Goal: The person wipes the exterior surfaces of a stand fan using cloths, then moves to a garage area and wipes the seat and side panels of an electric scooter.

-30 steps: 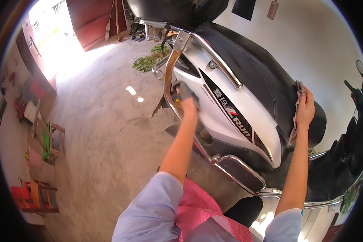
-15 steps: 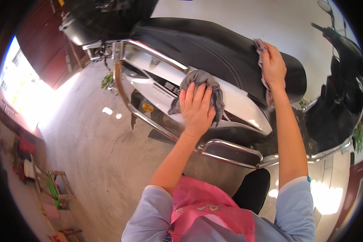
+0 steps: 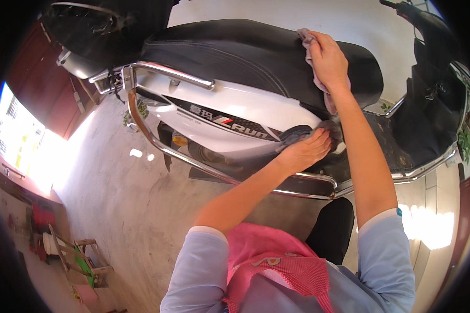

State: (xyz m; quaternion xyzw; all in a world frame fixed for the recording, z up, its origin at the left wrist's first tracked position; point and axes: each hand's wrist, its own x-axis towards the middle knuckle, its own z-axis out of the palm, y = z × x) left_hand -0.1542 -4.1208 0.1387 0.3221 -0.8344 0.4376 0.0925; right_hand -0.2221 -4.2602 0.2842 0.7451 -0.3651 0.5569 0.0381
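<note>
Pressing grey cloth [image 3: 296,132] onto front end of white side panel [image 3: 266,107], L hand [image 3: 308,150] has fingers together; R hand [image 3: 329,60] grips mauve rag [image 3: 306,43] on scooter seat [image 3: 230,49]. Risk: poss. trapped grit scratching paint.

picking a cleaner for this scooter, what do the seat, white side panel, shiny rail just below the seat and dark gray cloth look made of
Seat: satin black, probably vinyl or leather, given the stitched seam.
White side panel: glossy, likely painted plastic, given its smooth moulded curves.
Shiny rail: apparently chromed or polished metal, from its bright reflections.
Dark gray cloth: soft matte fabric, by its folds; fibre unclear.
</note>
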